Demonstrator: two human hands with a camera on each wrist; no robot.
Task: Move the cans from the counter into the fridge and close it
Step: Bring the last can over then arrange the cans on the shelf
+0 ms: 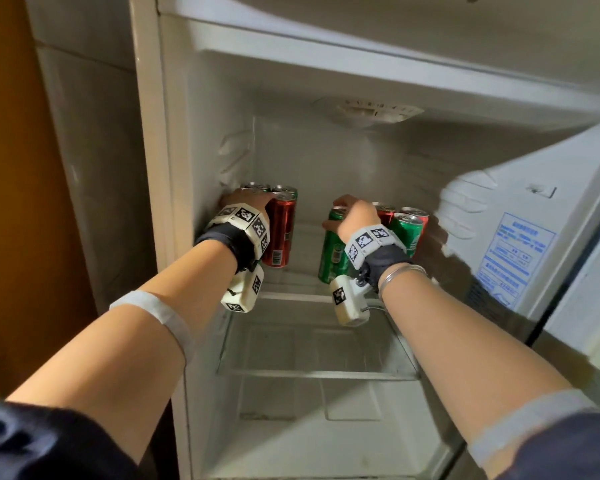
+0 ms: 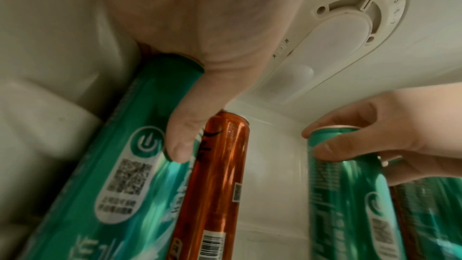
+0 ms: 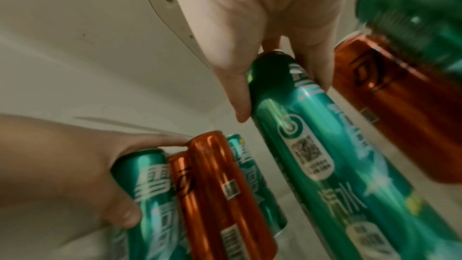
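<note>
Both hands reach into the open fridge [image 1: 174, 168] over its upper glass shelf [image 1: 291, 284]. My left hand [image 1: 248, 202] grips the top of a green can [image 2: 120, 155] at the left wall, thumb [image 2: 178, 137] down its side. A red can [image 1: 279, 233] stands right beside it, with more cans behind. My right hand [image 1: 352, 211] grips another green can [image 1: 331, 254] by its rim, fingers [image 3: 317, 62] and thumb on opposite sides. To its right stand a red can [image 1: 385, 211] and a green can [image 1: 407, 233]. Whether the held cans touch the shelf is unclear.
The fridge door [image 1: 520, 244] stands open at the right, with a blue label. A thermostat dial [image 2: 362, 17] sits on the ceiling above the cans. A bare gap of shelf lies between the two can groups. A lower glass shelf [image 1: 312, 341] sits beneath.
</note>
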